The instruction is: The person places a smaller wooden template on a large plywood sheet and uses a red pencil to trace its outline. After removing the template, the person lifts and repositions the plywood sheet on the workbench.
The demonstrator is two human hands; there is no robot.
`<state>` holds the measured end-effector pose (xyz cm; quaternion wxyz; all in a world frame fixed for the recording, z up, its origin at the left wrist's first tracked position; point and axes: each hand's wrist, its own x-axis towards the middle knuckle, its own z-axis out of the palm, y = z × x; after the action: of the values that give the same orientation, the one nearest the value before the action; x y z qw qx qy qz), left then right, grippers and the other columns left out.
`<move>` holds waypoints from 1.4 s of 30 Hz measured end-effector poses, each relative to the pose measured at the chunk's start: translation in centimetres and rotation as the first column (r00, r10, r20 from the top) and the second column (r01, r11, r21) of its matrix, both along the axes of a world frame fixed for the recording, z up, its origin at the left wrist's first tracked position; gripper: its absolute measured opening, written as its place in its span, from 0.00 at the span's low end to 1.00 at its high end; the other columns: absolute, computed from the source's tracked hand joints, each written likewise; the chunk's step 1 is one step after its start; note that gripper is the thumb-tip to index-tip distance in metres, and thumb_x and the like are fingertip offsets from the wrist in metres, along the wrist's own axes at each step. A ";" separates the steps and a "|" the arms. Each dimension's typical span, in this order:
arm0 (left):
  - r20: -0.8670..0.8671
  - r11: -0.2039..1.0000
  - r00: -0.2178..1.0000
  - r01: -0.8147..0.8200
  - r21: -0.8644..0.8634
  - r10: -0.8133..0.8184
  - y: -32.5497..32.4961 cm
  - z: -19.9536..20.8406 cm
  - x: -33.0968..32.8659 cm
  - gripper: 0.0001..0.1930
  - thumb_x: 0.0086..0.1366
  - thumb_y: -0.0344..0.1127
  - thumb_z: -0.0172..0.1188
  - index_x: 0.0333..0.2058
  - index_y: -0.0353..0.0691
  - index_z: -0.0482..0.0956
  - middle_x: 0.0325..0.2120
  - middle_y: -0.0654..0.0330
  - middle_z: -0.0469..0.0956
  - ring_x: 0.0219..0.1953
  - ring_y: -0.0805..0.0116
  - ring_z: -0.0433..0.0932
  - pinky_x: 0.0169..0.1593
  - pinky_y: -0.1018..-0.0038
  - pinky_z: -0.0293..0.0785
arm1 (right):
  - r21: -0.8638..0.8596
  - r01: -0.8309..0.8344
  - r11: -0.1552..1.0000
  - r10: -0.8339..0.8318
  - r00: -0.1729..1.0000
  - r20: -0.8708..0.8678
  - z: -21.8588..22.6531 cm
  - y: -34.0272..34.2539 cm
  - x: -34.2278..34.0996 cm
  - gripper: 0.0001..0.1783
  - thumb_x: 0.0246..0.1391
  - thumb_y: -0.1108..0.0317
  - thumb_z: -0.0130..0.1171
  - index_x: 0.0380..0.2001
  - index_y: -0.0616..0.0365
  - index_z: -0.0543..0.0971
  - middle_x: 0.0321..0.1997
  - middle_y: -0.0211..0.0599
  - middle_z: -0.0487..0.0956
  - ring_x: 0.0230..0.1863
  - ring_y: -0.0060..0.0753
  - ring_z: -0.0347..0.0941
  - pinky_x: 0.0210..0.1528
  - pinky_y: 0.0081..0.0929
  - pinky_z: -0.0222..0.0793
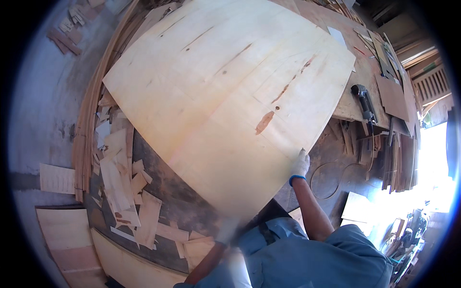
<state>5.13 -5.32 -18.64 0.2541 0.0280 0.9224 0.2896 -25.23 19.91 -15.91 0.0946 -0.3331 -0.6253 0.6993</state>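
Down at six o'clock, here's the left hand (228, 232), a blur by the near corner of the wooden sheet (216, 105), its grip impossible to tell; the gloved right hand (300, 165), arm reaching forward, clasps the edge at four. From both hands the sheet fans toward twelve: broad, pale, flat, marked by brown knots and ragged splits. Jagged wood scraps (115, 185) litter eight o'clock; a black tool (366, 103) lies between two and three.

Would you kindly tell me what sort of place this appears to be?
Probably a woodworking shop: there is a large pale wood sheet, scattered wood offcuts on the left, and a dark handheld tool on the right.
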 end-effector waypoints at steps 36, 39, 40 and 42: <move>0.806 0.194 0.566 -0.822 0.535 0.173 -21.7 18.6 -16.6 0.18 0.66 0.32 0.61 0.52 0.33 0.74 0.48 0.54 0.79 0.52 0.63 0.77 0.58 0.65 0.74 | -0.005 -0.069 0.998 0.069 0.976 0.205 9.3 1.1 -0.2 0.29 0.68 0.45 0.48 0.52 0.62 0.77 0.45 0.39 0.83 0.40 0.35 0.80 0.42 0.35 0.78; 0.824 -0.018 0.549 -0.830 0.557 0.140 -24.8 19.5 -15.1 0.18 0.66 0.33 0.61 0.53 0.33 0.74 0.49 0.54 0.79 0.52 0.61 0.78 0.58 0.64 0.75 | -0.115 -0.046 0.992 0.066 0.982 0.178 12.4 -2.2 0.9 0.28 0.69 0.47 0.46 0.53 0.62 0.76 0.47 0.40 0.82 0.43 0.38 0.80 0.44 0.37 0.79; 0.793 -0.039 0.591 -0.798 0.602 0.148 -26.5 18.8 -14.6 0.18 0.66 0.33 0.61 0.53 0.34 0.75 0.49 0.54 0.79 0.52 0.61 0.78 0.58 0.64 0.75 | -0.152 -0.038 0.988 0.061 0.987 0.150 12.6 -4.2 1.3 0.28 0.69 0.47 0.46 0.54 0.62 0.75 0.48 0.41 0.82 0.43 0.38 0.80 0.45 0.38 0.79; 0.492 0.201 0.820 -0.555 0.807 0.292 -31.3 15.8 -13.6 0.18 0.65 0.35 0.61 0.53 0.36 0.76 0.49 0.54 0.79 0.52 0.59 0.78 0.57 0.63 0.75 | -0.232 -0.098 0.968 0.115 0.991 0.062 12.4 -8.9 2.6 0.27 0.70 0.49 0.45 0.54 0.62 0.74 0.50 0.41 0.81 0.45 0.39 0.80 0.46 0.39 0.79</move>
<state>-8.51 -36.65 -2.82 0.2054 -0.1227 0.5203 0.8198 -22.60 11.01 -3.55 -0.0056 -0.3339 -0.5610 0.7575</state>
